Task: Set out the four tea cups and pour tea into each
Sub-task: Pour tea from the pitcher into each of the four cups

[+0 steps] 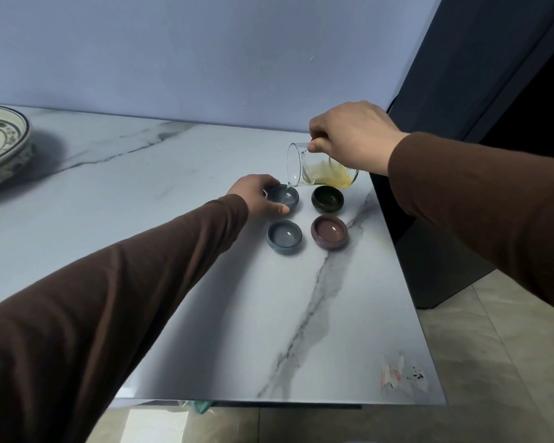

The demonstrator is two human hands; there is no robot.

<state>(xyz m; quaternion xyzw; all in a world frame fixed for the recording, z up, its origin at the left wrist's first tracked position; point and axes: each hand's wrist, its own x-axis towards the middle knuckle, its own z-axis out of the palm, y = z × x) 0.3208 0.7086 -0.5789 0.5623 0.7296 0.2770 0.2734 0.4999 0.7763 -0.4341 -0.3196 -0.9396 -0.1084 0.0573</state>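
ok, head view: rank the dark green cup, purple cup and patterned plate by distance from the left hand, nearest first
1. dark green cup, just right of the left hand, back row.
2. purple cup, front right of the group.
3. patterned plate, far left edge of the table.

You face a plain pale lilac-blue wall (pixel 189 55) behind a white marble-look tabletop with grey veins (pixel 301 314). A patterned ceramic plate with a dark rim (pixel 4 145) sits far left. Right of you hang dark navy curtains (pixel 480 59) above beige floor tiles (pixel 499 362).
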